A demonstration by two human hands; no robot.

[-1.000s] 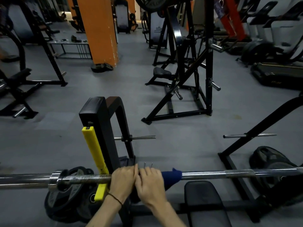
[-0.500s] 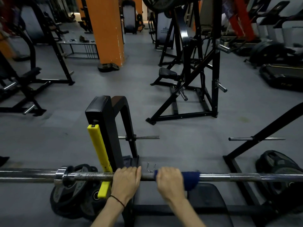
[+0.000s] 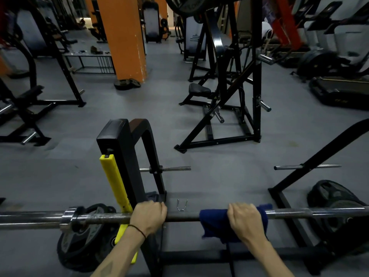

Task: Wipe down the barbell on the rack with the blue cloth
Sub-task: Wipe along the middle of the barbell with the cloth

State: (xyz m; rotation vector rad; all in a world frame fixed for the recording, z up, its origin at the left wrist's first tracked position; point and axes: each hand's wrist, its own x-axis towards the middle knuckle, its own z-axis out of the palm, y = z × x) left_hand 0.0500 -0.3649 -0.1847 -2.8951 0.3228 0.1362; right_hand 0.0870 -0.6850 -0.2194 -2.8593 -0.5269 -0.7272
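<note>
Your right hand (image 3: 246, 220) is curled over the cloth (image 3: 214, 223), which is wrapped round the bar (image 3: 183, 218) a little to the right of the rack post (image 3: 127, 168); your left hand (image 3: 149, 215) grips the bare bar just beside that post, steadying it. The bar lies level across the view at hand height, its left sleeve (image 3: 30, 220) running out of frame and its knurled right stretch (image 3: 299, 212) not yet under the cloth. The main risk, as I judge it, is the bar rolling or sliding in its hooks if you pull hard along it while your left hand loosens; keep that hand clamped. The cloth hangs in a loose fold below the bar, so it may bunch, slip off your palm and drop to the floor, or snag on the knurling as you run right. Your left knuckles sit close to the yellow guard (image 3: 114, 188) and the post, so a sideways shove could pinch them there. A small wire clip (image 3: 182, 205) lies on the floor just beyond the bar; watch your feet near it. As for containers, you have none in view: the nearest to one is the horizontal peg (image 3: 171, 168) on the post, and it carries nothing, while plates (image 3: 83, 240) lean on the floor below the left sleeve.
</note>
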